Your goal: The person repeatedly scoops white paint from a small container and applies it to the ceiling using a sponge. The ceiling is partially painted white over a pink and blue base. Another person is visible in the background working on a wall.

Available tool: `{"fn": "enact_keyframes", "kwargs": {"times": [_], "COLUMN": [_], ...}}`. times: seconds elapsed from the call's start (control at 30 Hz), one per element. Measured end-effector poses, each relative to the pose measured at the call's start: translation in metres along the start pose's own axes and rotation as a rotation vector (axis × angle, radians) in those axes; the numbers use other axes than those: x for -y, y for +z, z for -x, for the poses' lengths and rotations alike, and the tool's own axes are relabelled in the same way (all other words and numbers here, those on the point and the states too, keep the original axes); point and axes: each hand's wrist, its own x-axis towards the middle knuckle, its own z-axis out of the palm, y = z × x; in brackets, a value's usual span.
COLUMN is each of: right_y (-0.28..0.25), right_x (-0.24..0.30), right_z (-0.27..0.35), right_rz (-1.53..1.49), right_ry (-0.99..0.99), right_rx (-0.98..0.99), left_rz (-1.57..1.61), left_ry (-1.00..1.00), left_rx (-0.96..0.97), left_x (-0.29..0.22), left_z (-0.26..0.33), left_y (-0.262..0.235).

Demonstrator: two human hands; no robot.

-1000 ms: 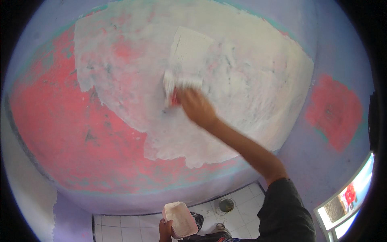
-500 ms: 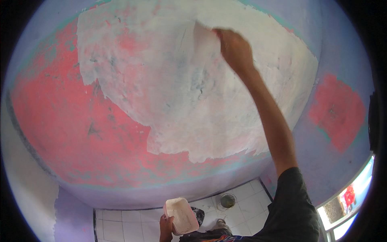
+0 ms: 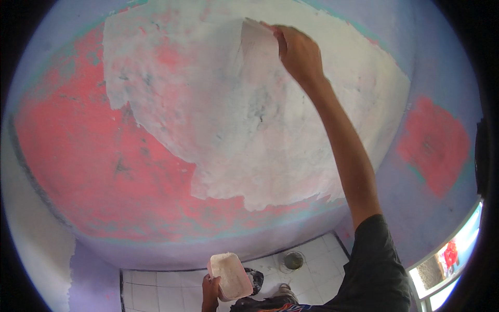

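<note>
A flat spreader blade [image 3: 255, 35] is gripped in the right hand [image 3: 297, 51] and pressed to the wall's white filler patch [image 3: 249, 119] near its far edge. A filler-loaded tub [image 3: 230, 276] is held closed-fingered by the left hand [image 3: 210, 291], near, above the tiled floor [image 3: 166, 286]. Bare red wall [image 3: 93, 156] lies open to the left.
</note>
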Motion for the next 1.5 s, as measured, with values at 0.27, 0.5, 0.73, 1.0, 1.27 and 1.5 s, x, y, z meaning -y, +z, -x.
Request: {"fn": "enact_keyframes", "kwargs": {"times": [0.27, 0.5, 0.73, 1.0, 1.27, 1.5], "right_y": [0.045, 0.018, 0.047, 0.038, 0.041, 0.042], "right_x": [0.081, 0.07, 0.076, 0.087, 0.06, 0.093], "right_z": [0.177, 0.118, 0.203, 0.213, 0.136, 0.239], "right_rz": [-0.239, -0.279, -0.169, -0.364, -0.137, -0.283], "right_ry": [-0.277, -0.107, -0.218, -0.03, -0.089, -0.23], "right_rx": [0.247, 0.26, 0.247, 0.334, 0.169, 0.389], "left_rz": [-0.086, -0.018, -0.031, 0.01, -0.021, 0.025], "left_ry": [-0.019, -0.002, -0.035, -0.124, -0.042, -0.077], "left_rx": [-0.039, -0.039, -0.077, -0.036, -0.066, -0.005], "left_x": [0.023, 0.0, 0.004, 0.004, -0.016, -0.009], "left_z": [-0.004, 0.009, 0.011, 0.003, 0.007, -0.006], "left_y": [-0.016, -0.01, -0.01, -0.023, -0.007, -0.01]}}
